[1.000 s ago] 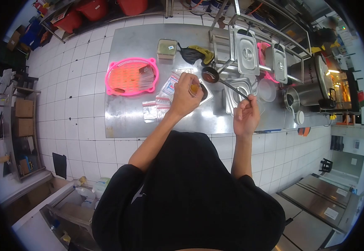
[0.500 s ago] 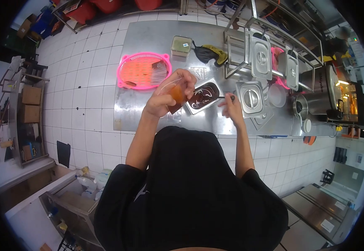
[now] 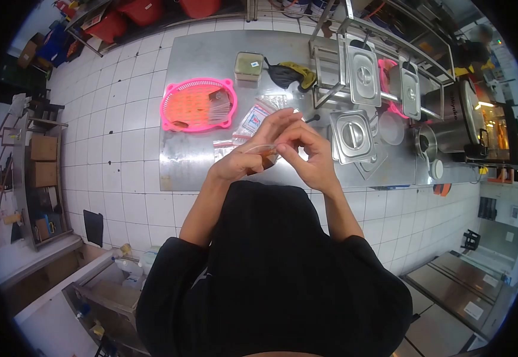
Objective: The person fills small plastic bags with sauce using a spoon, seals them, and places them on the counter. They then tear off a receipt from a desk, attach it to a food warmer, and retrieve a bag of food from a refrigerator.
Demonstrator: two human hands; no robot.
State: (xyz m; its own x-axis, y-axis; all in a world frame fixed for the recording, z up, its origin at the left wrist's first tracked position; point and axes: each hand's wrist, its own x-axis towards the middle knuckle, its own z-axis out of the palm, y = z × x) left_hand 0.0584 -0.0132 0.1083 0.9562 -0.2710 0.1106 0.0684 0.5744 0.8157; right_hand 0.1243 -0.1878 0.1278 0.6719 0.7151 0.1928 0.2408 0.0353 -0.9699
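Observation:
My left hand (image 3: 238, 162) is closed around a small clear plastic bag (image 3: 263, 149) with orange-brown sauce low in it. At the bag's top edge, the fingers of my right hand (image 3: 312, 157) pinch the plastic. Both hands are close together in front of my chest, over the table's near side. Behind them a metal pan of dark sauce is almost wholly hidden; the black handle (image 3: 313, 119) of a utensil sticks out on its right. Clear zip bags with red strips (image 3: 253, 120) lie on the table just beyond my left hand.
On the steel table (image 3: 190, 160) are a pink basket (image 3: 231, 89) holding packets, a square container (image 3: 249, 66), and a black-and-yellow cloth (image 3: 291, 76). Lidded pans (image 3: 354, 138) lie at right, below a metal rack (image 3: 330, 89). A large steel cooker (image 3: 455, 125) stands farther right.
My right hand has let go of the utensil in the sauce pan and moved left to the bag's top edge. My left hand has come slightly lower with the bag.

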